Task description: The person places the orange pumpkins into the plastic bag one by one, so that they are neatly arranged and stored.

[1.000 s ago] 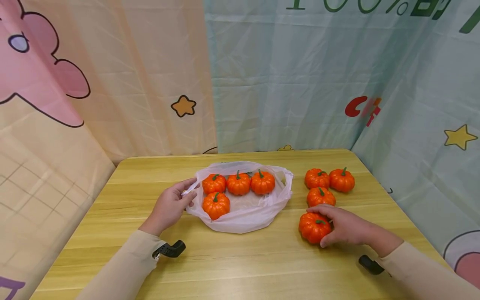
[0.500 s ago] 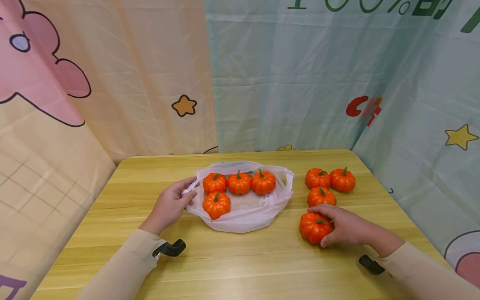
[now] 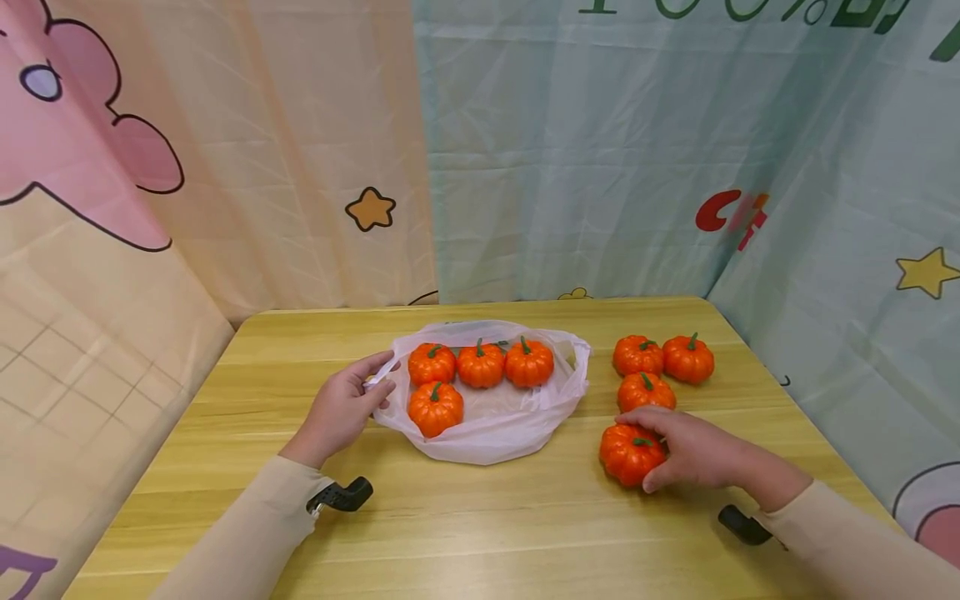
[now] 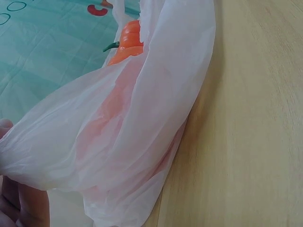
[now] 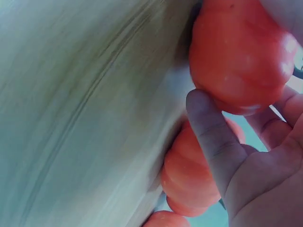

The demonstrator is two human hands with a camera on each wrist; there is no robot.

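A thin white plastic bag (image 3: pixel 487 450) lies wide open on the table, with several small orange pumpkins (image 3: pixel 480 367) inside it. My left hand (image 3: pixel 337 412) pinches the bag's left edge between thumb and fingers; the left wrist view shows the plastic (image 4: pixel 156 90) gathered and pulled toward the hand. On the right, my right hand (image 3: pixel 697 450) grips an orange pumpkin (image 3: pixel 624 457) from its right side, thumb in front and fingers behind. That pumpkin (image 5: pixel 241 56) appears to rest on the table. Its green stem shows beside the fingers in the head view.
Three more pumpkins stand close together behind the right hand: a near one (image 3: pixel 645 390), a back one (image 3: pixel 637 354) and a right one (image 3: pixel 690 358). The wooden table (image 3: pixel 480 533) meets printed curtains (image 3: pixel 570 167) at its back and sides.
Both hands keep their places and grips. The whole head view has shifted very slightly; the bag and pumpkins otherwise stay where they were.
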